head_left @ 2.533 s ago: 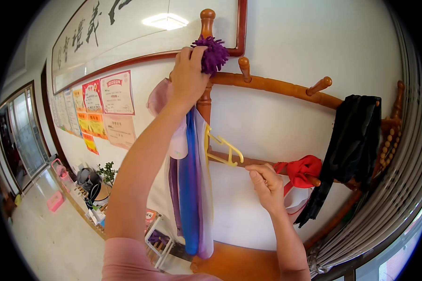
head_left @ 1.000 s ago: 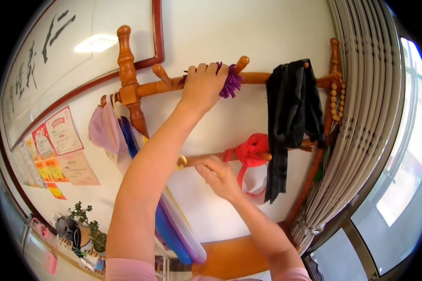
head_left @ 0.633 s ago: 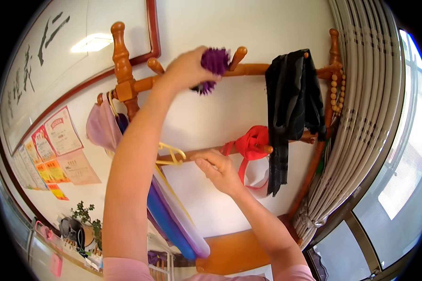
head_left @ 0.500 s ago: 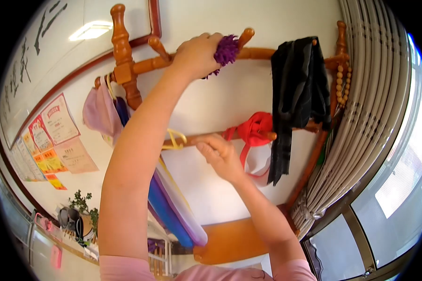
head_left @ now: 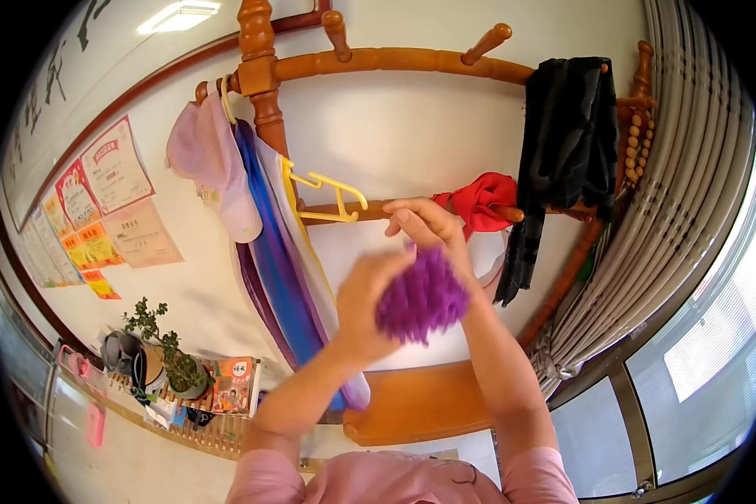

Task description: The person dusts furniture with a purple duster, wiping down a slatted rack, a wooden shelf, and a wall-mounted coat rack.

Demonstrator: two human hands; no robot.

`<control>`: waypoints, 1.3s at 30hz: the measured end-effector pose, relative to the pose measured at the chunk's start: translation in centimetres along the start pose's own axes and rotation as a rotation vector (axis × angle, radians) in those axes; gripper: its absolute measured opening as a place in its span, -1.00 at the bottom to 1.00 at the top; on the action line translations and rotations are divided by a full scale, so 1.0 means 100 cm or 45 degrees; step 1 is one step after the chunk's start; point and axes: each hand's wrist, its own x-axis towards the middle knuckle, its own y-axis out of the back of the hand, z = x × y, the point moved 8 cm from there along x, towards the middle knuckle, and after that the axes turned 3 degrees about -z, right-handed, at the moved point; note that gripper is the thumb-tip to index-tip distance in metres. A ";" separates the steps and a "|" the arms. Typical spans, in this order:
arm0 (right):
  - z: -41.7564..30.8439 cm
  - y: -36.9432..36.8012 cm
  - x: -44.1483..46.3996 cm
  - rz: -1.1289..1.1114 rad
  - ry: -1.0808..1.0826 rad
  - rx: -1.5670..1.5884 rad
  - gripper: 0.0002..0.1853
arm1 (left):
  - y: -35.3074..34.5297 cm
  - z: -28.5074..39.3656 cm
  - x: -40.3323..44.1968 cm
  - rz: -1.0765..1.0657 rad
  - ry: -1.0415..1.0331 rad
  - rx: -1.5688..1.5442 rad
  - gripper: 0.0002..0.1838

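Observation:
My left hand is closed around a bundled purple chenille cloth with a shaggy surface, held in front of my chest. My right hand is just behind and above it, fingers loosely stretched to the left and apart; the cloth covers part of this hand and wrist. Whether the right hand touches the cloth cannot be made out. Beyond both hands stands a brown wooden coat rack with turned posts and pegs. A yellow hanger sticks out left of my right hand.
A pink cap and blue-purple scarves hang on the left. A red cloth and a black garment hang right, beside wooden beads and a grey curtain. A potted plant stands low left.
My left hand has come down from the rack's top bar with the purple cloth to chest level. My right hand has moved slightly up and right, its fingers straighter. The view has shifted.

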 end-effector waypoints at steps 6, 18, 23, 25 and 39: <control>0.020 0.012 -0.005 0.175 0.226 0.164 -0.76 | 0.017 -0.098 -0.063 0.291 0.355 0.165 -0.45; 0.023 0.015 -0.003 0.192 0.248 0.149 -0.75 | -0.035 -0.135 -0.020 0.053 -0.027 0.790 -0.12; 0.025 0.016 -0.002 0.179 0.267 0.119 -0.75 | -0.041 -0.140 -0.046 -0.313 -0.075 0.819 -0.24; 0.026 0.016 -0.002 0.180 0.268 0.137 -0.75 | -0.035 -0.136 -0.046 -0.314 -0.140 0.835 -0.30; 0.029 0.015 -0.001 0.177 0.295 0.087 -0.75 | -0.030 -0.158 0.041 -0.193 0.332 0.868 -0.58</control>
